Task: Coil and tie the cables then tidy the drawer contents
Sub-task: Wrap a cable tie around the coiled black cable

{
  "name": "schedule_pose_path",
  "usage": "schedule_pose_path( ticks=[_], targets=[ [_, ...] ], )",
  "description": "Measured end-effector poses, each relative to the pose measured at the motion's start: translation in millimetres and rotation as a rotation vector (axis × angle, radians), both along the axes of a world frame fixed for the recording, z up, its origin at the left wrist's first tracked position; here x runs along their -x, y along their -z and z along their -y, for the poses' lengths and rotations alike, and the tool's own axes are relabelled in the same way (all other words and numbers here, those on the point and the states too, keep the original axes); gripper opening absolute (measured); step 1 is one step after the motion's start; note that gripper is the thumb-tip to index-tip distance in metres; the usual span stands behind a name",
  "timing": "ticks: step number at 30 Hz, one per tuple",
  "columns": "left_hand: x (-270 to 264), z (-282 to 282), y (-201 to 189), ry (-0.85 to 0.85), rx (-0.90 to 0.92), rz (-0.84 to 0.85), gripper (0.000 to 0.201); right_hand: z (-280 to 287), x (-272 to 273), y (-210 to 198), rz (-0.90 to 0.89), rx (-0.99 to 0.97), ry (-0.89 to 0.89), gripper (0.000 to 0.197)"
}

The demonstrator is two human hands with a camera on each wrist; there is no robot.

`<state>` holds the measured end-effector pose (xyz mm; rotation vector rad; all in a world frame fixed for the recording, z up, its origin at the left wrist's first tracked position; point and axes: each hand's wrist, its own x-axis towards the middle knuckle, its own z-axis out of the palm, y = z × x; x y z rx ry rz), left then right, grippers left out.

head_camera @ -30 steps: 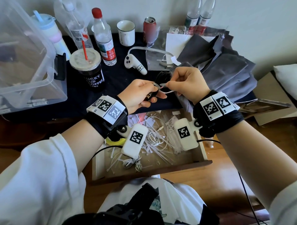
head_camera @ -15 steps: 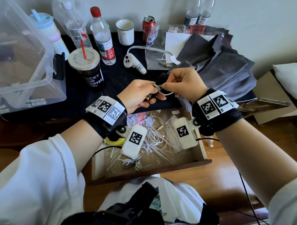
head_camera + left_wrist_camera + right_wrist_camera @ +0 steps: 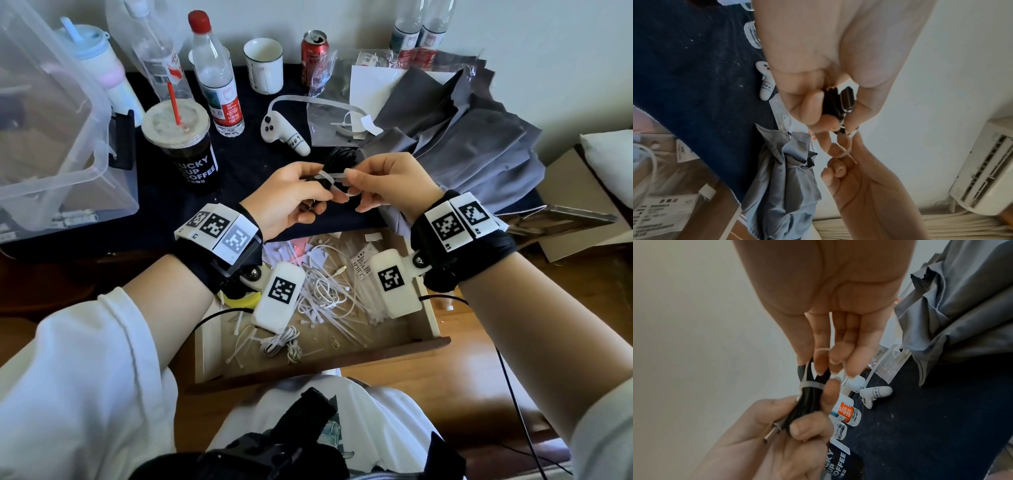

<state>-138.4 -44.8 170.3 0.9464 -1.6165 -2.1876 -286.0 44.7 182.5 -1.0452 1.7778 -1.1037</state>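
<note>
Writing: the dark coffee cup (image 3: 185, 144) at 10 o'clock of the hands reads "LUCKY CUP COFFEE"; the print on the bottle (image 3: 219, 82) label and on the paper slips in the drawer is too small to read.
Surface: a dark cloth (image 3: 239, 164) covers the table top, with a grey cloth (image 3: 479, 137) heaped at 2 o'clock and a clear plastic box (image 3: 51, 137) at 9 o'clock; a white mug (image 3: 263, 65) and a red can (image 3: 313, 54) stand at 12 o'clock.
Room: pale wall behind the table; a white air conditioner (image 3: 982, 170) shows in the left wrist view.
Drawer: the wooden drawer (image 3: 428, 329) stands open at 6 o'clock, holding loose white cables (image 3: 325, 291) and cable ties.
Cable: a black cable (image 3: 809, 402) bundled into several strands, with a metal plug end beside it, held above the table edge.
Tie: a white cable tie (image 3: 810, 385) wraps round the bundle.
Left hand: the left hand (image 3: 291, 198) grips the bundle, fingers curled round it.
Right hand: the right hand (image 3: 387, 181) pinches the tie's free tail, just beside the left.
</note>
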Motion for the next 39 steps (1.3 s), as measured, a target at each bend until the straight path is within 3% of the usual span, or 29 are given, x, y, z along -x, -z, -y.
schedule_pose_path(
  ticks=[5, 13, 20, 25, 28, 32, 39],
  targets=[
    [-1.5, -2.5, 5.1, -0.014, -0.018, -0.005, 0.012, -0.1, -2.9, 2.9, -0.073, -0.008, 0.036, 0.016],
    [-1.5, -2.8, 13.9, 0.013, 0.061, 0.044, 0.016, -1.1, -6.5, 16.2, -0.133, -0.043, 0.064, 0.015],
    [-9.9, 12.3, 20.7, -0.127, 0.076, 0.129, 0.012, -4.9, -10.2, 23.3, -0.44, -0.012, 0.158, 0.019],
    [-14.6, 10.8, 28.0, -0.007, 0.187, 0.216, 0.016, -2.4, -12.5, 17.3, -0.429, 0.056, 0.083, 0.012],
    [-10.4, 6.0, 27.2, -0.039, 0.263, 0.233, 0.025, 1.4, -22.4, 22.5, -0.446, -0.013, -0.032, 0.014],
    [-10.2, 4.1, 26.1, -0.04, 0.317, 0.226, 0.031, 0.7, -25.3, 31.5, -0.304, 0.021, 0.049, 0.007],
    [-14.2, -4.9, 30.8, 0.024, 0.285, 0.159, 0.026, -2.0, -31.6, 43.1, -0.184, 0.087, 0.191, 0.023]
  ],
)
